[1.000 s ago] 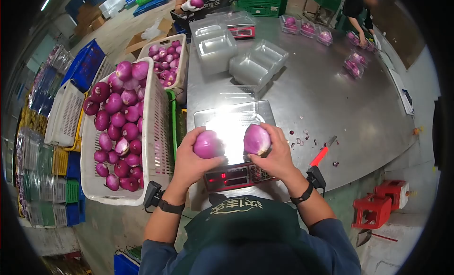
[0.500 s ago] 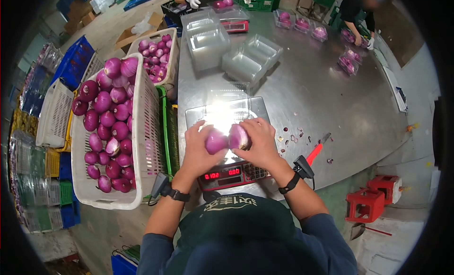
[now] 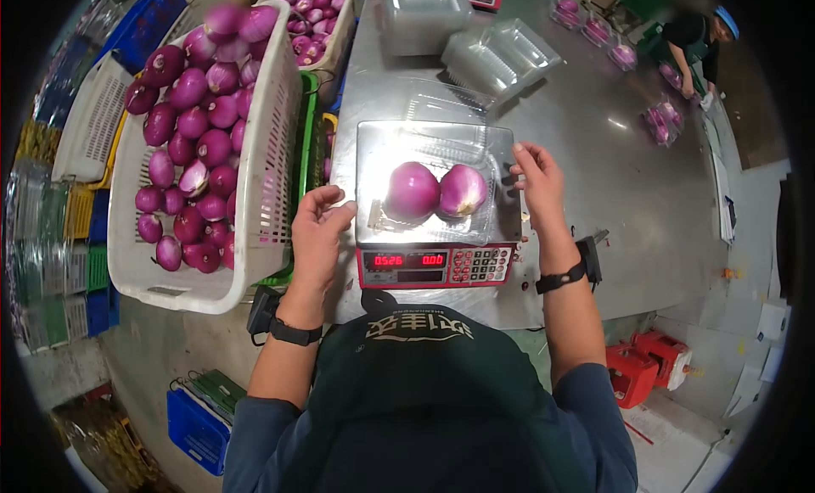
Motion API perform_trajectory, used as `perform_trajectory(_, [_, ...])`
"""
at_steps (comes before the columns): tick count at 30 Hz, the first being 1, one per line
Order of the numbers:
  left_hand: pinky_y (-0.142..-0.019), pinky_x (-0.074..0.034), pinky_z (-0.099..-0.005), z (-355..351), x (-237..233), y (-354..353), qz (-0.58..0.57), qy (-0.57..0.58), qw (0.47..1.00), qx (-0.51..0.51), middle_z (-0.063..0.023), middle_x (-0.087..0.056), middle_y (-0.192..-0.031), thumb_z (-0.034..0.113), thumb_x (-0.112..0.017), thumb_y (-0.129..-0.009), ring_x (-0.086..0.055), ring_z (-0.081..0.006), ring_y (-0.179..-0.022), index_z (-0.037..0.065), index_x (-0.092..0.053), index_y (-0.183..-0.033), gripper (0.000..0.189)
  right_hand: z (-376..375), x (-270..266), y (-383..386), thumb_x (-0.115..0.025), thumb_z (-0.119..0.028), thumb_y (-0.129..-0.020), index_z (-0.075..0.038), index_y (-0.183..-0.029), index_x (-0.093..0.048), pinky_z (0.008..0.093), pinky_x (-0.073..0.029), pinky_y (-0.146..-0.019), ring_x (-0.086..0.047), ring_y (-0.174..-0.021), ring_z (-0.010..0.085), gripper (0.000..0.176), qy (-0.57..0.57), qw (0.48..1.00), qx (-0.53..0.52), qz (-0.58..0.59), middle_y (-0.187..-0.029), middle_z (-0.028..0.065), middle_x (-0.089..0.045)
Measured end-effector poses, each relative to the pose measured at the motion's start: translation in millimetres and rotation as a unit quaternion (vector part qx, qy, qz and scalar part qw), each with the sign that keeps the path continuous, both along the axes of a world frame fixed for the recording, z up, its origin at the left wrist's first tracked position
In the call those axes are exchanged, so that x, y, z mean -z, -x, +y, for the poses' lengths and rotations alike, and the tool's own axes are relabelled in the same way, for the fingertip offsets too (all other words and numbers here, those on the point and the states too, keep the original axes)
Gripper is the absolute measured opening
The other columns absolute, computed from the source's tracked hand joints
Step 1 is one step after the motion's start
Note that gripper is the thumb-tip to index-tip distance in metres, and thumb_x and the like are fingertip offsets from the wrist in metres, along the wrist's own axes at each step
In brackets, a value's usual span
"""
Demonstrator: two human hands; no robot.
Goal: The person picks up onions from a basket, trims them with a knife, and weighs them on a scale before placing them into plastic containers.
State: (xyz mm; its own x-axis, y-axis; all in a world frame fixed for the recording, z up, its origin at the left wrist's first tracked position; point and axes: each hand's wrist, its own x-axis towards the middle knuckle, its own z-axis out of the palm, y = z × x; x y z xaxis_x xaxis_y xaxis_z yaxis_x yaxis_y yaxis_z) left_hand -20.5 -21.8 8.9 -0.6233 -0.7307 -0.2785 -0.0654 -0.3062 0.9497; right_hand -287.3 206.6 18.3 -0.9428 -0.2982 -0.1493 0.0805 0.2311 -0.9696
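Two purple onions, a larger left onion point(image 3: 413, 191) and a right onion point(image 3: 463, 190), sit side by side in a clear plastic tray point(image 3: 472, 228). The tray rests on the steel plate of a digital scale point(image 3: 437, 266), whose red display appears to read 0.526 and 0.00. My left hand point(image 3: 320, 234) is off the plate's left edge, fingers slightly curled and apart, holding nothing. By the plate's right edge, my right hand point(image 3: 538, 183) is likewise open and free of the onions.
A white crate of onions point(image 3: 242, 277) stands at the left, with a second onion crate point(image 3: 318, 56) behind it. Stacked clear trays point(image 3: 422, 18) and more clear trays point(image 3: 505, 58) lie beyond the scale. A co-worker point(image 3: 692, 47) handles packed onions at the far right.
Both hands have let go of the two onions and drawn apart to either side. The onions now rest in the tray, and the display went from about 0.102 to 0.526. The view has shifted.
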Motion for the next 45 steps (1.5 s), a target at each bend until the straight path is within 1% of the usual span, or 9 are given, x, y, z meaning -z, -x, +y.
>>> perform_trajectory(7, [-0.073,-0.053,-0.0298,18,-6,1,-0.001,-0.197,0.972,0.127,-0.0089,-0.065,-0.104,0.016,-0.071,-0.095,-0.064,-0.0174,-0.086,0.002,-0.052,-0.128,0.040,-48,1,33,-0.077,-0.009,-0.082,0.008,-0.150,-0.043,0.0255,-0.050,-0.064,-0.060,-0.073,0.0122,0.078,-0.017,0.992,-0.031,-0.118,-0.087,0.0034,-0.065])
perform_trajectory(11, [-0.073,-0.058,-0.0356,23,-7,0,0.057,-0.251,0.955,0.144,-0.0162,-0.068,-0.110,0.014,-0.069,-0.094,-0.069,-0.0238,-0.091,0.001,-0.050,-0.130,0.043,-22,-17,17,-0.070,0.002,-0.079,-0.001,-0.149,-0.048,0.0308,-0.054,-0.066,-0.065,-0.073,0.0170,0.074,-0.029,0.989,-0.145,0.007,-0.084,0.0039,-0.064])
perform_trajectory(13, [-0.072,-0.058,-0.0367,22,-11,-3,0.073,-0.258,0.953,0.143,-0.0160,-0.069,-0.107,0.015,-0.069,-0.095,-0.069,-0.0251,-0.090,0.003,-0.054,-0.127,0.037,10,-19,-13,-0.071,-0.004,-0.077,-0.012,-0.154,-0.047,0.0372,-0.056,-0.074,-0.068,-0.075,0.0278,0.080,-0.142,0.868,-0.201,0.432,-0.082,0.0080,-0.065])
perform_trajectory(17, [-0.058,-0.054,-0.0299,24,-4,3,0.056,-0.259,0.958,0.105,-0.0123,-0.066,-0.089,0.009,-0.063,-0.095,-0.068,-0.0240,-0.077,0.003,-0.058,-0.101,0.010,51,-47,-79,-0.070,-0.015,-0.078,-0.018,-0.164,-0.031,0.0387,-0.057,-0.076,-0.068,-0.072,0.0312,0.094,-0.170,0.923,-0.332,0.097,-0.076,0.0107,-0.063])
perform_trajectory(21, [-0.053,-0.049,-0.0289,24,16,11,0.015,-0.194,0.971,0.137,-0.0103,-0.062,-0.084,0.002,-0.059,-0.091,-0.063,-0.0214,-0.070,0.006,-0.053,-0.094,0.008,45,9,-101,-0.064,0.003,-0.089,0.003,-0.153,-0.036,0.0265,-0.050,-0.054,-0.066,-0.064,0.0146,0.070,0.069,0.975,-0.137,-0.158,-0.078,0.0081,-0.065])
perform_trajectory(26, [-0.050,-0.046,-0.0280,41,8,23,-0.011,-0.167,0.977,0.132,-0.0090,-0.062,-0.084,-0.001,-0.057,-0.088,-0.060,-0.0189,-0.065,0.007,-0.053,-0.097,0.014,63,15,-103,-0.068,0.000,-0.090,0.005,-0.133,-0.048,0.0263,-0.050,-0.054,-0.065,-0.062,0.0145,0.047,0.087,0.967,-0.097,-0.218,-0.080,0.0084,-0.066])
perform_trajectory(29, [-0.049,-0.046,-0.0264,53,6,31,-0.008,-0.160,0.978,0.131,-0.0107,-0.063,-0.081,-0.004,-0.058,-0.085,-0.061,-0.0191,-0.062,-0.001,-0.052,-0.124,0.040,81,20,-99,-0.070,-0.003,-0.090,0.004,-0.128,-0.050,0.0258,-0.048,-0.054,-0.064,-0.063,0.0140,0.043,0.103,0.968,-0.117,-0.197,-0.079,0.0076,-0.066])
perform_trajectory(38, [-0.047,-0.046,-0.0269,99,2,65,-0.037,-0.145,0.971,0.186,-0.0119,-0.066,-0.079,-0.006,-0.061,-0.083,-0.060,-0.0179,-0.057,-0.004,-0.056,-0.125,0.042,129,4,-63,-0.078,-0.051,-0.087,-0.008,-0.163,-0.019,0.0323,-0.055,-0.062,-0.068,-0.092,0.0235,0.106,-0.014,0.969,-0.147,-0.198,-0.132,0.0183,-0.061])
perform_trajectory(45, [-0.063,-0.051,-0.0249,126,-21,87,-0.069,-0.055,0.956,0.280,-0.0044,-0.069,-0.088,0.005,-0.073,-0.093,-0.061,-0.0102,-0.069,-0.003,-0.060,-0.132,0.042,163,42,-36,-0.076,-0.047,-0.086,-0.003,-0.152,-0.036,0.0395,-0.059,-0.066,-0.069,-0.098,0.0258,0.090,0.139,0.964,0.032,-0.225,-0.114,0.0181,-0.067])
